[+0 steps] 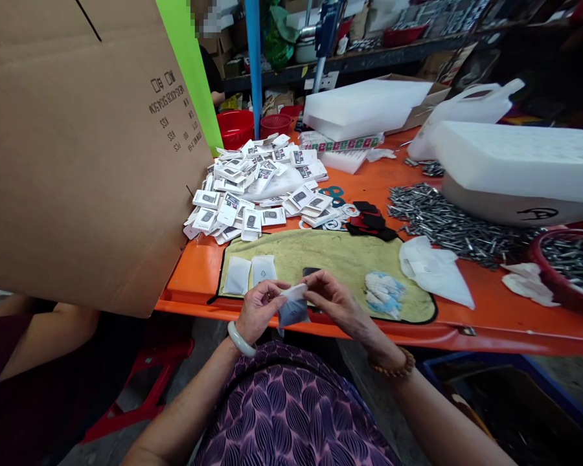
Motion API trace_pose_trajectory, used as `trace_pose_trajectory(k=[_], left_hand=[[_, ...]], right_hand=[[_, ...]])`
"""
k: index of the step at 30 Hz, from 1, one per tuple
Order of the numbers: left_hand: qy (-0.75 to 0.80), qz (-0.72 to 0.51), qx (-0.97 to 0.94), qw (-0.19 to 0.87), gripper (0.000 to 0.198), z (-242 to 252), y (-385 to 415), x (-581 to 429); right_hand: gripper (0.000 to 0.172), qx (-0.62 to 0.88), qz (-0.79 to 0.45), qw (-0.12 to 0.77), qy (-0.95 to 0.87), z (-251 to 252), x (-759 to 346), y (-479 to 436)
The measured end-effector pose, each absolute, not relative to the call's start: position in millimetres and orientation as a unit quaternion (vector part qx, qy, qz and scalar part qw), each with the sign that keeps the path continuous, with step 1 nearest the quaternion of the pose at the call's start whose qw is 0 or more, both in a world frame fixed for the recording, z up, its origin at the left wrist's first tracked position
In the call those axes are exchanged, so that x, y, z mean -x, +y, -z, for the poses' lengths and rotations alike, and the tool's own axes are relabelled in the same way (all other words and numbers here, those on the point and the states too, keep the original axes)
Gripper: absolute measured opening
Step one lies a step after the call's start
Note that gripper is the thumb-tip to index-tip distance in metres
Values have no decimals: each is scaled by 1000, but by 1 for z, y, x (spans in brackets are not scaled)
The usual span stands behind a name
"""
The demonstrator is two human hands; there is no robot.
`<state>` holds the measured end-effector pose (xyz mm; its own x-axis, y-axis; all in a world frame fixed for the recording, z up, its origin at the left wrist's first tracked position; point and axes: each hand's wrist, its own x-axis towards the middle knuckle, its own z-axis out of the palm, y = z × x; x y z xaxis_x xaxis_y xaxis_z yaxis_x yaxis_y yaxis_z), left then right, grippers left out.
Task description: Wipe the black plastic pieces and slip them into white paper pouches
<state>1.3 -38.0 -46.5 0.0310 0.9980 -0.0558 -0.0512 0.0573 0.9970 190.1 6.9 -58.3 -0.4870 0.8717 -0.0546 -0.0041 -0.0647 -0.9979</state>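
A big brown cardboard box (78, 149) fills the left side of the view and stands against the left edge of the orange table (490, 310). On the right part of the table there are two thick white foam blocks (515, 158), one nearer and one farther back, and a white plastic jug (471, 107) lies between them. In front of the nearer block a wide heap of small metal screws (442, 223) is spread on the table, and a red bowl (563, 265) at the right edge holds more of them. Near the box, a large pile of small white packed cards (257, 188) covers the middle of the table. Before this pile lies a yellow cloth mat (340, 259) with a dark border, and it reaches almost to the near edge of the table. On the mat, at its left end, two small white bags (250, 272) lie side by side, and at its right part there is a crumpled blue and white packet (383, 291). A white plastic bag (432, 268) lies just beside the right end of the mat. Over the near edge of the mat the two hands meet: the left hand (262, 307), with a pale bangle on the wrist, and the right hand (335, 298), with a bead bracelet, both pinch with curled fingers the top of one small clear pouch (292, 307). The pouch hangs between them, just above the table edge, and something dark is inside it.
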Motion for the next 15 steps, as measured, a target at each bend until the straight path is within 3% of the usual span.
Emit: trace_pose_trajectory(k=[4,9,15], left_hand=[[516,-510,-449,522,27,61,-34,-1],[547,-553,-371,506,36,85,-28,12],[583,-524,-359,507,42,96,-33,26]], right_hand=[[41,357,-651,284,-606,79,-179,6],[42,397,-686,332,-512,108,-173,37],[28,504,-513,313,-620,135,-170,90]])
